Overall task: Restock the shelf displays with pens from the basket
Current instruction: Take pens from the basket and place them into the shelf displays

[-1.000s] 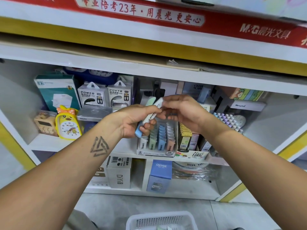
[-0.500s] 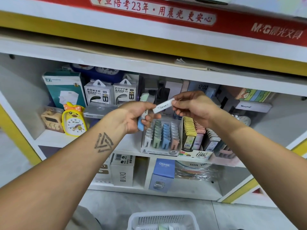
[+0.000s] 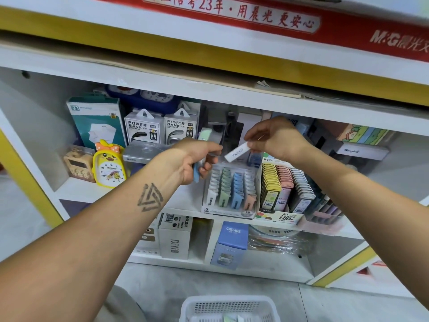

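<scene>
My right hand [image 3: 276, 138] pinches a flat white case [image 3: 236, 152] by one end, above the clear display box [image 3: 228, 189] of white, green, blue and pink cases on the shelf. My left hand [image 3: 192, 159] grips a small bundle of cases, a green one [image 3: 204, 134] sticking up and a blue one [image 3: 196, 173] sticking down, just left of the display. The white basket [image 3: 228, 309] stands on the floor at the bottom, with a few pieces visible inside.
A second display [image 3: 282, 194] of yellow, pink and white lead cases stands right of the first. Power bank boxes [image 3: 160, 127], a yellow duck clock [image 3: 109, 166] and a teal box [image 3: 97, 122] fill the left. Boxes [image 3: 229, 244] sit on the lower shelf. A shelf board [image 3: 209, 89] overhangs.
My right hand has pulled the white case out of the bundle in my left hand and moved it right and slightly down. My view has shifted so the shelf appears lower.
</scene>
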